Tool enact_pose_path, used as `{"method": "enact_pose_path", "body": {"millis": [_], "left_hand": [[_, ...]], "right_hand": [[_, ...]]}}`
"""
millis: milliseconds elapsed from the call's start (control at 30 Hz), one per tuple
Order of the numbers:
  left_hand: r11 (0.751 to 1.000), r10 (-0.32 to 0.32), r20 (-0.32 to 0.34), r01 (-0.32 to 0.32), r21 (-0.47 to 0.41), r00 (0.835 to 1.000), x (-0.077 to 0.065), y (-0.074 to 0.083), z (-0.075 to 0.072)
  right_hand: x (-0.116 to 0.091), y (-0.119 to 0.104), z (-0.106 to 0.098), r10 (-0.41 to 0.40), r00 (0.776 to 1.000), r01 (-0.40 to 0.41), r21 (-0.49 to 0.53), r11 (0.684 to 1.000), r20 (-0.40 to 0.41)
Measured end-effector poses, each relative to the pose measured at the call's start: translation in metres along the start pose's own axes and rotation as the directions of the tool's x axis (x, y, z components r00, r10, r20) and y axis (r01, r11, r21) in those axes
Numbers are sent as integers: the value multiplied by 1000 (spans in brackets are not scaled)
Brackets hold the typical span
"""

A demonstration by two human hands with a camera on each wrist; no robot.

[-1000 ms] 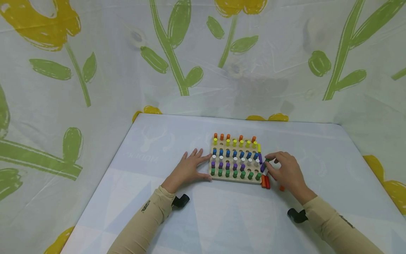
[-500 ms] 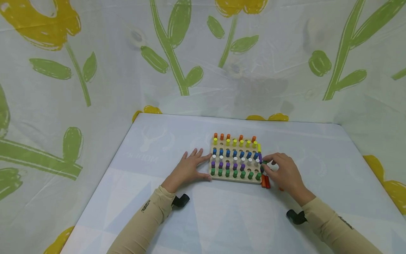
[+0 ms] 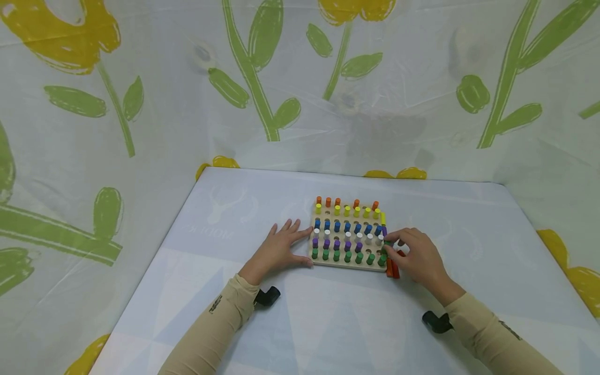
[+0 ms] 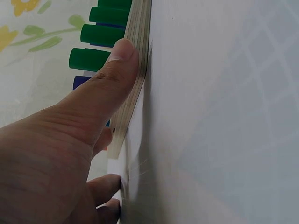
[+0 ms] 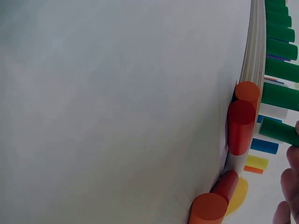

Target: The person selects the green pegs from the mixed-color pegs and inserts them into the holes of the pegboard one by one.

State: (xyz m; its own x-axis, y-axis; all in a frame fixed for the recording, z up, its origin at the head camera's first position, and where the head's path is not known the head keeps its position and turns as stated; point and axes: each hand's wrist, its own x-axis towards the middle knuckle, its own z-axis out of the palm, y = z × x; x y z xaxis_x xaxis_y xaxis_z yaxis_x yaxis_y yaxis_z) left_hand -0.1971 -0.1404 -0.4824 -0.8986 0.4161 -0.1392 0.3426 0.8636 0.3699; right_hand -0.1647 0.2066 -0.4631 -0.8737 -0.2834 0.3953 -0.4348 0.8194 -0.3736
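A wooden pegboard (image 3: 347, 266) stands on the table with rows of orange, yellow, blue, white, purple and green pegs. My left hand (image 3: 279, 246) rests at its left side with fingers spread; in the left wrist view the thumb (image 4: 112, 77) presses against the board's layered edge. At the board's right edge, my right hand (image 3: 424, 260) pinches a green peg (image 5: 279, 130) between thumb and fingertips. That peg is held close beside the right end of the green row (image 3: 348, 257), above the purple row's end, where two holes show bare.
Loose pegs lie along the board's right side: a yellow one (image 3: 383, 218), a red one (image 5: 239, 133) and an orange one (image 5: 246, 92) among them. Another orange peg (image 5: 209, 207) lies farther off. A flower-print curtain (image 3: 300, 120) surrounds the table (image 3: 244, 198).
My right hand has moved a little left with the green peg, from over the loose pegs to the board's right edge. The left hand has stayed still.
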Motion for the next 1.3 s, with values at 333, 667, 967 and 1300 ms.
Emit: {"method": "enact_pose_path", "body": {"millis": [333, 667, 967, 1300], "left_hand": [[1000, 5, -4, -5, 7, 1000, 1, -1, 0], [1000, -6, 1, 6, 11, 1000, 2, -1, 1], [1000, -8, 0, 8, 15, 1000, 2, -1, 1], [1000, -6, -6, 6, 10, 1000, 2, -2, 2]], "right_hand": [[0, -1, 1, -7, 1000, 7, 3, 1000, 7], [0, -3, 3, -24, 999, 24, 2, 1000, 22], [0, -4, 4, -25, 999, 25, 2, 1000, 26], [-1, -4, 5, -9, 999, 8, 5, 1000, 35]]}}
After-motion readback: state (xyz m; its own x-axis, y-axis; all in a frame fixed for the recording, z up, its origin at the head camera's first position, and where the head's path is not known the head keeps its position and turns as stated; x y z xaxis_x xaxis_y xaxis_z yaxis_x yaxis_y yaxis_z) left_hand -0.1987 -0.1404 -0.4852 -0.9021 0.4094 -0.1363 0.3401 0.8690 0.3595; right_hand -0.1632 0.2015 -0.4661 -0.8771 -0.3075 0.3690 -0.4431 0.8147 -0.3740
